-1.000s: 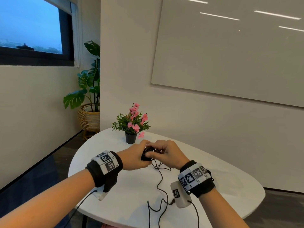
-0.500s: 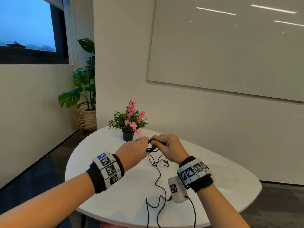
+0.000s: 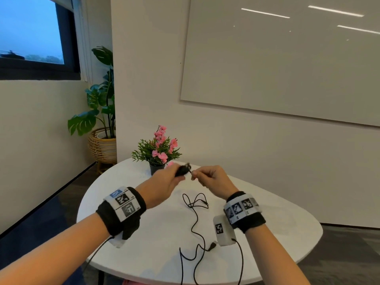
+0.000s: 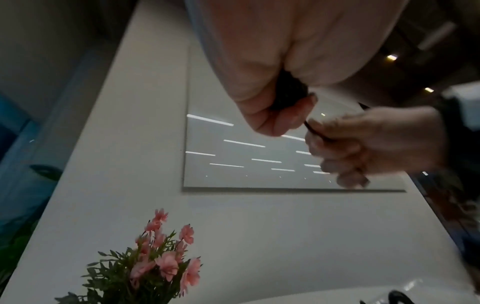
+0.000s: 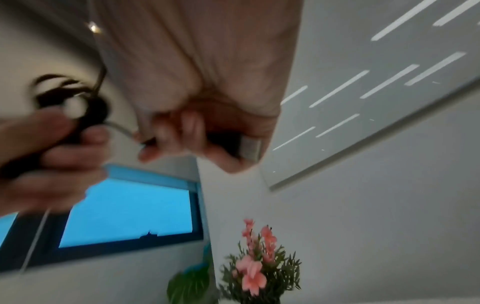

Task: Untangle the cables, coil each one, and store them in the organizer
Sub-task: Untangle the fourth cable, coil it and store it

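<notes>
I judged coiling under way: left hand [image 3: 164, 183] gripped the coiled bundle [image 3: 182, 170], right hand [image 3: 212, 179] pinched its tail centre-frame; tucking that end comes next.

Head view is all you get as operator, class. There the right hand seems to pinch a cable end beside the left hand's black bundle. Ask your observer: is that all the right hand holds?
Observer: No. The right wrist view shows the right hand pinching the cable and also tucking a plug with a silver tip under its last fingers.
Operator: And the left hand's grip?
Observer: The left wrist view shows the left hand with fingers curled round a black coil.
</notes>
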Demonstrator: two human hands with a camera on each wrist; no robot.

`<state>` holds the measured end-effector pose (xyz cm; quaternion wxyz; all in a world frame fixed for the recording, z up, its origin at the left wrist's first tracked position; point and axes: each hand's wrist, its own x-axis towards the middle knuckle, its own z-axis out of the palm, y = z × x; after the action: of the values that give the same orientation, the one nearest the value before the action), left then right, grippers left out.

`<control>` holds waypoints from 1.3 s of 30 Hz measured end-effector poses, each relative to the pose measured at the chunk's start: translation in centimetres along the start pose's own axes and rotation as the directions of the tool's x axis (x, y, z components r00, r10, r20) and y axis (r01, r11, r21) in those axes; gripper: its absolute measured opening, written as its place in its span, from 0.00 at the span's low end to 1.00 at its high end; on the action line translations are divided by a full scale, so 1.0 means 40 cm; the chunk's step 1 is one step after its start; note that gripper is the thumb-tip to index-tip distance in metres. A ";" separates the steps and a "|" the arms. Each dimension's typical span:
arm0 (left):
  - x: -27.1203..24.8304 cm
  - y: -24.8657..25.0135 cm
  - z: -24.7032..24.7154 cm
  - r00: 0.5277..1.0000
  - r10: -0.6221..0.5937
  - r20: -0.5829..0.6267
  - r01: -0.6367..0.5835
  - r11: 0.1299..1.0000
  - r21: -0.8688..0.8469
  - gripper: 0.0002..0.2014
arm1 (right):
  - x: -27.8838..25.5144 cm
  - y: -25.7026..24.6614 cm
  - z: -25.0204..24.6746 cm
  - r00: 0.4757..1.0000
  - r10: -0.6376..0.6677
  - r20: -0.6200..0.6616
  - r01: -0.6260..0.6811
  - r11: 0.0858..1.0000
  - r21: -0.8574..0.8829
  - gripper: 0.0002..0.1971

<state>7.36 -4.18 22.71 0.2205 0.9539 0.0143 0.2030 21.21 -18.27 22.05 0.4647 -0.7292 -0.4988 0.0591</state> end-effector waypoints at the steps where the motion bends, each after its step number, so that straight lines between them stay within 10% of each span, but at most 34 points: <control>1: 0.008 -0.003 0.000 0.998 -0.004 -0.068 0.005 1.000 0.020 0.11 | -0.002 0.002 0.022 0.999 0.003 -0.033 -0.005 0.999 -0.051 0.12; 4: 0.017 0.003 0.008 0.975 -0.220 -0.009 0.220 0.971 0.094 0.09 | -0.029 -0.012 0.093 0.997 -0.030 0.070 0.054 0.930 -0.365 0.13; 6: 0.011 -0.001 0.021 0.953 -0.295 0.076 0.217 0.833 0.510 0.09 | -0.052 -0.033 0.124 0.981 -0.050 0.186 0.142 0.843 -0.519 0.14; 13: -0.007 -0.069 0.066 0.990 -0.041 0.135 -0.057 0.758 0.649 0.18 | -0.041 -0.120 0.102 0.902 -0.267 0.340 0.427 0.670 -0.608 0.08; 19: -0.012 -0.040 0.081 0.962 0.064 0.265 -0.151 0.935 0.321 0.06 | 0.021 -0.109 0.007 0.925 -0.331 0.184 0.375 0.872 -0.313 0.04; 26: -0.002 -0.035 0.063 0.998 -0.044 -0.036 0.044 0.999 -0.001 0.11 | 0.021 0.034 0.013 0.989 -0.057 -0.135 0.076 0.988 0.135 0.07; 39: 0.033 -0.038 0.115 0.938 -0.273 -0.215 0.231 0.952 -0.201 0.08 | -0.051 0.020 0.116 0.897 -0.295 -0.330 0.223 0.945 -0.238 0.10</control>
<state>10.47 -4.57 18.78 0.3231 0.8899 0.1458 0.2872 18.19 -17.05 18.08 0.4789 -0.6959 -0.5012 -0.1875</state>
